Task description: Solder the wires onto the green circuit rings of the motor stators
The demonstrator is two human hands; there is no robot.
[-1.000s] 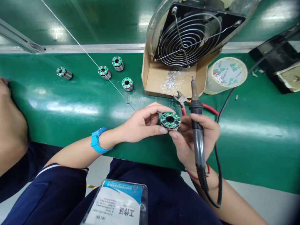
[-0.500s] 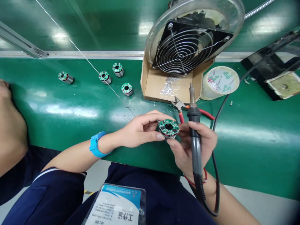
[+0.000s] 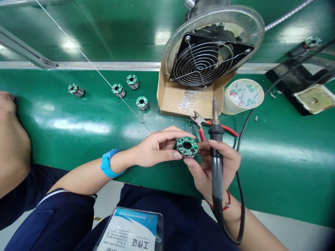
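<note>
Between thumb and fingers, my left hand (image 3: 159, 146) grips a small round motor (image 3: 187, 146) with a green circuit board on top, board side up. A thin solder wire (image 3: 131, 108) runs from the upper left down to this hand. My right hand (image 3: 217, 167) is closed around a soldering iron (image 3: 217, 160), its tip pointing away from me; the thumb and fingertips of this hand are also at the motor's right side. Just beyond lie red-handled side cutters (image 3: 199, 122), against the front of a cardboard box (image 3: 170, 108).
Several similar motors (image 3: 142, 103) stand on the green table at the left. A caged fan (image 3: 201, 66) sits over the box, which holds wire clippings. Right of it are a tape roll (image 3: 243, 96) and an iron stand (image 3: 300, 90). Another person's arm (image 3: 13, 139) rests far left.
The motor in my fingers has turned and tipped slightly, showing more of its board face. Both hands keep their hold; the whole view has shifted a little.
</note>
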